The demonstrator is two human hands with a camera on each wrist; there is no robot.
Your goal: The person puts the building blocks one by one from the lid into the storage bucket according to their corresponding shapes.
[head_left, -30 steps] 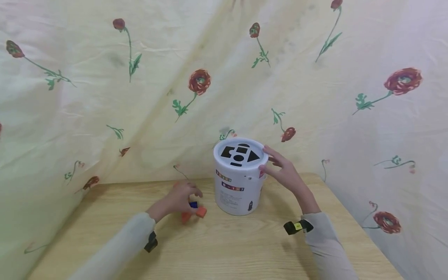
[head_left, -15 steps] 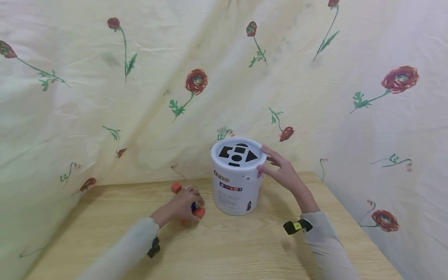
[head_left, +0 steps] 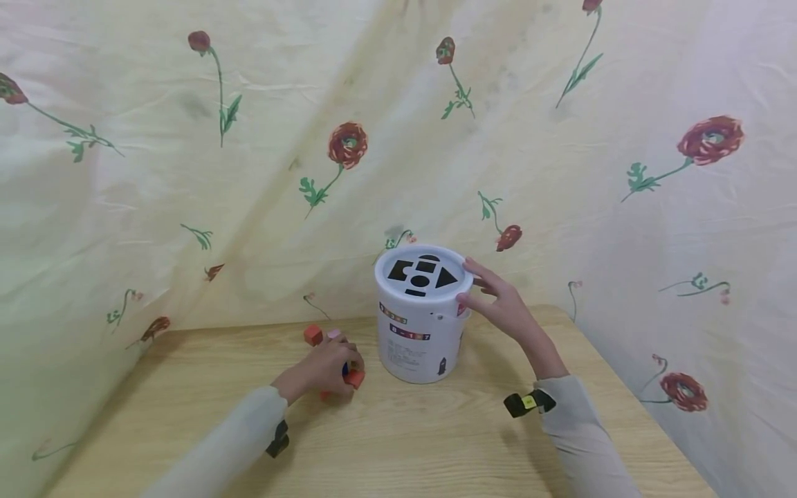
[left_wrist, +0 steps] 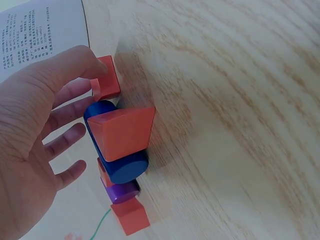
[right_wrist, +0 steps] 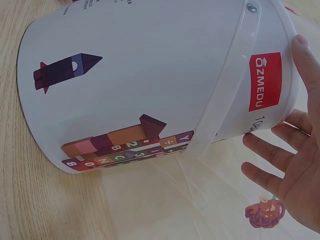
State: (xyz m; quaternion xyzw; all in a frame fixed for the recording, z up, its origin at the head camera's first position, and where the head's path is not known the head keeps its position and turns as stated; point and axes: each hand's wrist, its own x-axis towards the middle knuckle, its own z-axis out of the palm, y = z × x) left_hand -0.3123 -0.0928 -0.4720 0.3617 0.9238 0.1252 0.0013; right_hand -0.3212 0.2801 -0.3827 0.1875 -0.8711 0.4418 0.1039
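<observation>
At left, my left hand pinches a red block, thumb on one face and index finger behind. Beside its fingers a blue cylinder lies with a red wedge-shaped block overlapping it in the left wrist view. A purple block and a red cube continue the row. My right hand touches the upper rim of a white bucket, thumb and fingertips spread along it, fingers fairly straight. Dark shaped holes mark the bucket's lid, among them a triangle, a circle and a square.
The bucket stands on a wooden table near its back edge. A curtain with red flowers hangs behind and along both sides. The bucket's plastic handle lies against its wall. Black straps circle the wrists.
My left hand has moved slightly right and closed in on the red block, uncovering the red cube and a pink block behind it. The right hand stays at the bucket's rim.
</observation>
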